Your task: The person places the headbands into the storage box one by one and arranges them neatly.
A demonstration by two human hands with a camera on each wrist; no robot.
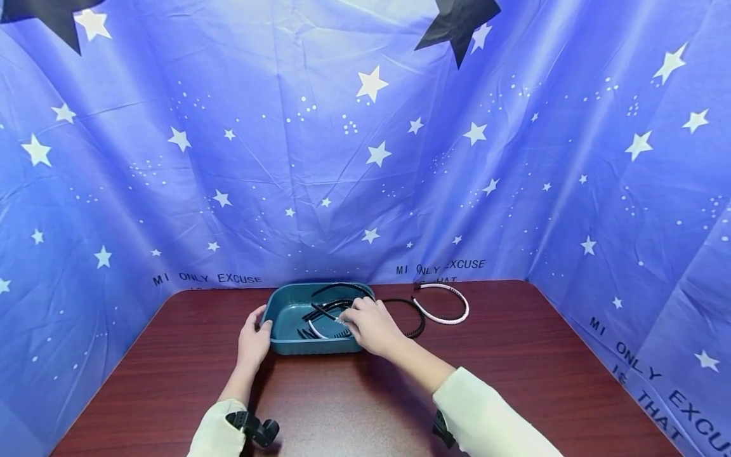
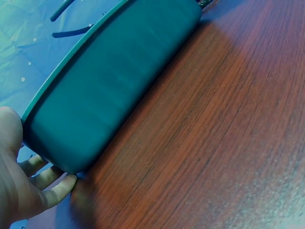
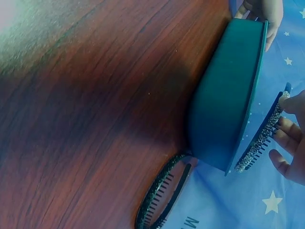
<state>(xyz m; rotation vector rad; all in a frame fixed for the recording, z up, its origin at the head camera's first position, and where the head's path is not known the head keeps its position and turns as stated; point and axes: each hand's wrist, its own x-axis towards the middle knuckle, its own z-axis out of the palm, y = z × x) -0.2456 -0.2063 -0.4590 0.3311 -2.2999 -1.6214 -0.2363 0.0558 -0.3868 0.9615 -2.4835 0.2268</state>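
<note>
A teal tray [image 1: 285, 346] stands at the middle of the dark wooden table and holds several thin headbands. My left hand [image 1: 261, 327] grips the tray's left wall, thumb on the rim; its fingers [image 2: 55, 191] curl at the tray's corner [image 2: 109, 81]. My right hand [image 1: 346, 320] reaches over the tray's right side and pinches a glittery toothed headband [image 3: 262, 136] between thumb and fingers [image 3: 286, 136], just above the rim [image 3: 257, 71]. The left hand [image 3: 267, 14] shows at the tray's far end in the right wrist view.
A black toothed headband [image 1: 415, 317] lies on the table just right of the tray, also seen as the black headband [image 3: 159, 195] near its wall. A pink-and-white headband [image 1: 451, 304] lies further right. Blue star-printed cloth [image 1: 365, 158] walls the table on three sides.
</note>
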